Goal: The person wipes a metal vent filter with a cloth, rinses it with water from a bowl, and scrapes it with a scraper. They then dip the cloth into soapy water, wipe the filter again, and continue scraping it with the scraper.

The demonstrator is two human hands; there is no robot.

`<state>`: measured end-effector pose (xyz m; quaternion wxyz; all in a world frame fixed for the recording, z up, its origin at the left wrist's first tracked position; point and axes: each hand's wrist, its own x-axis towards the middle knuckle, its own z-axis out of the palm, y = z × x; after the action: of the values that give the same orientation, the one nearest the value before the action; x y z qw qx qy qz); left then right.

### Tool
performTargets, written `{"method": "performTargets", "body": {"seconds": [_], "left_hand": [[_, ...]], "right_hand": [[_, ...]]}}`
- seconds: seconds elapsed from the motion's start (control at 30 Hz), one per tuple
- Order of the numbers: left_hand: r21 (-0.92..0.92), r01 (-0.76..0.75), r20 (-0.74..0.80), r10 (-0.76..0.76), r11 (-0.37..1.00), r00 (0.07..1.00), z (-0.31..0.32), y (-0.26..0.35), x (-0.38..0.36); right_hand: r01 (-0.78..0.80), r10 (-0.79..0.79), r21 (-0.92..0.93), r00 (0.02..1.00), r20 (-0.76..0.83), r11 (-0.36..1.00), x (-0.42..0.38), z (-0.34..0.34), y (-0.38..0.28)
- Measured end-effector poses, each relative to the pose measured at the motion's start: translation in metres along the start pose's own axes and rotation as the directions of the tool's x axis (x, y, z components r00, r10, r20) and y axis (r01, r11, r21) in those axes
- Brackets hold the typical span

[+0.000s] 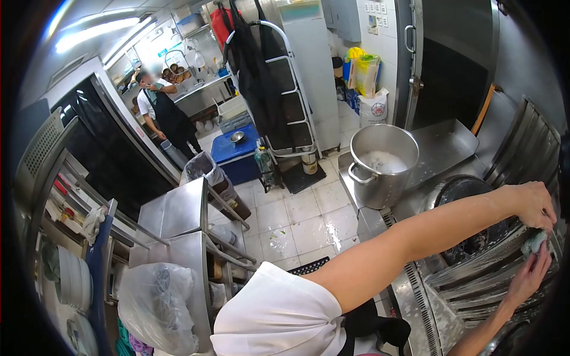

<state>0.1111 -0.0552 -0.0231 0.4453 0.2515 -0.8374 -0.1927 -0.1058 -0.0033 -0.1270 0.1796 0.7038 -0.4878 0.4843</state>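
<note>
At the right edge, my left hand (534, 204) reaches across with its fingers curled down, beside a greenish-grey scrub cloth (534, 242). I cannot tell what those fingers grip. My right hand (530, 274) comes up from below, its fingertips closed on the cloth. Both hands are over a slatted metal filter panel (475, 283), wet and streaked with white suds. Partly hidden behind my left forearm lies a large dark round pan (469, 237). A second slatted panel (525, 145) leans against the wall beyond.
A tall stockpot (380, 184) with foamy liquid stands on the steel counter (454, 139). A drain grate (418, 296) runs along the near edge. Across the wet tiled floor (285, 213) are steel tables (172, 207), a bin (219, 184) and a ladder-like cart (291, 77). A person (160, 110) stands far left.
</note>
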Motion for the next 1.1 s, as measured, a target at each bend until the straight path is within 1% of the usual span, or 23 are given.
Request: {"method": "performTargets", "body": {"seconds": [0.13, 0.2, 0.33, 0.4, 0.43, 0.47, 0.53, 0.57, 0.6, 0.63, 0.67, 0.7, 0.73, 0.77, 0.8, 0.83, 0.87, 0.9, 0.93, 1.0, 1.03, 1.07, 1.1], "left_hand": [[0.004, 0.037, 0.051, -0.037, 0.999, 0.998, -0.007, 0.007, -0.002], [0.015, 0.032, 0.052, -0.032, 0.999, 0.998, -0.007, 0.007, 0.0], [0.007, 0.019, 0.039, -0.019, 1.0, 0.999, -0.004, 0.001, 0.002], [0.013, -0.01, 0.02, 0.01, 1.0, 1.0, -0.002, -0.002, 0.002], [0.017, -0.037, 0.001, 0.037, 0.999, 0.999, 0.0, -0.005, 0.001], [0.016, -0.039, -0.001, 0.039, 0.999, 0.999, 0.003, -0.008, 0.0], [-0.001, -0.13, -0.044, 0.13, 0.991, 0.991, 0.011, -0.019, 0.002], [-0.009, -0.189, -0.003, 0.189, 0.982, 0.982, 0.015, -0.025, 0.005], [0.039, -0.202, -0.114, 0.205, 0.979, 0.972, 0.02, -0.025, 0.001], [0.088, -0.207, -0.224, 0.222, 0.974, 0.949, 0.027, -0.025, -0.005], [0.059, -0.195, -0.239, 0.204, 0.979, 0.949, 0.028, -0.025, -0.012], [0.029, -0.184, -0.255, 0.186, 0.982, 0.949, 0.028, -0.024, -0.019], [-0.189, -0.025, -0.135, -0.001, 0.982, 0.991, 0.017, -0.009, -0.033], [-0.375, 0.156, 0.027, -0.158, 0.914, 0.987, 0.01, 0.001, -0.04], [-0.367, 0.069, -0.082, -0.106, 0.928, 0.991, 0.026, -0.014, -0.039], [-0.365, 0.065, -0.083, -0.102, 0.929, 0.991, 0.03, -0.013, -0.041], [-0.376, 0.085, -0.07, -0.119, 0.923, 0.99, 0.032, -0.013, -0.042], [-0.388, 0.104, -0.057, -0.136, 0.916, 0.989, 0.03, -0.011, -0.043], [-0.396, 0.125, -0.051, -0.157, 0.91, 0.986, 0.024, -0.002, -0.048], [-0.418, 0.097, -0.042, -0.126, 0.903, 0.991, 0.015, 0.008, -0.05], [-0.442, 0.079, -0.029, -0.102, 0.894, 0.994, 0.014, 0.011, -0.053], [-0.445, 0.078, -0.027, -0.1, 0.892, 0.995, 0.022, 0.004, -0.051], [-0.437, 0.044, -0.071, -0.083, 0.898, 0.994, 0.034, -0.009, -0.044]], "right_hand": [[-0.013, 0.013, 0.002, 1.0, -0.002, 1.0, -0.001, 0.002, 0.003], [0.054, -0.054, -0.143, 0.999, 0.004, 0.988, 0.002, 0.006, 0.011], [0.063, -0.062, -0.165, 0.998, 0.013, 0.984, 0.003, 0.006, 0.014], [-0.011, 0.019, -0.081, 0.995, 0.094, 0.997, 0.006, 0.003, 0.008], [-0.009, 0.017, -0.082, 0.995, 0.093, 0.997, 0.004, 0.003, 0.006], [-0.001, 0.003, -0.028, 0.997, 0.071, 1.0, 0.001, 0.002, 0.005], [0.011, -0.012, 0.027, 0.999, 0.037, 1.0, -0.005, -0.004, 0.011], [-0.058, 0.055, 0.114, 0.998, 0.028, 0.992, -0.01, -0.013, 0.021], [-0.061, 0.066, 0.137, 0.997, -0.034, 0.989, -0.013, -0.023, 0.032], [0.029, -0.019, 0.061, 0.987, -0.16, 0.998, -0.006, -0.038, 0.032], [0.147, -0.179, -0.129, 0.939, -0.293, 0.981, 0.01, -0.055, 0.025], [0.186, -0.29, -0.287, 0.879, -0.378, 0.94, 0.027, -0.071, 0.011], [0.161, -0.306, -0.342, 0.851, -0.427, 0.926, 0.042, -0.083, -0.01], [0.105, -0.182, -0.187, 0.867, -0.465, 0.977, 0.055, -0.093, -0.043], [0.106, -0.184, -0.189, 0.865, -0.466, 0.976, 0.07, -0.097, -0.041], [-0.111, 0.167, 0.199, 0.943, -0.288, 0.974, 0.086, -0.1, -0.03], [-0.232, 0.301, 0.372, 0.943, -0.141, 0.899, 0.095, -0.094, -0.024], [-0.373, 0.424, 0.5, 0.906, 0.012, 0.782, 0.104, -0.087, -0.019], [-0.299, 0.321, 0.418, 0.947, 0.02, 0.858, 0.106, -0.07, -0.017], [-0.123, 0.109, 0.246, 0.992, 0.068, 0.962, 0.104, -0.028, -0.013], [-0.028, 0.01, 0.157, 0.994, 0.113, 0.987, 0.1, -0.011, -0.014], [0.022, -0.038, 0.114, 0.99, 0.136, 0.993, 0.099, -0.004, -0.026], [0.074, -0.085, 0.072, 0.984, 0.158, 0.995, 0.099, 0.002, -0.038]]}}
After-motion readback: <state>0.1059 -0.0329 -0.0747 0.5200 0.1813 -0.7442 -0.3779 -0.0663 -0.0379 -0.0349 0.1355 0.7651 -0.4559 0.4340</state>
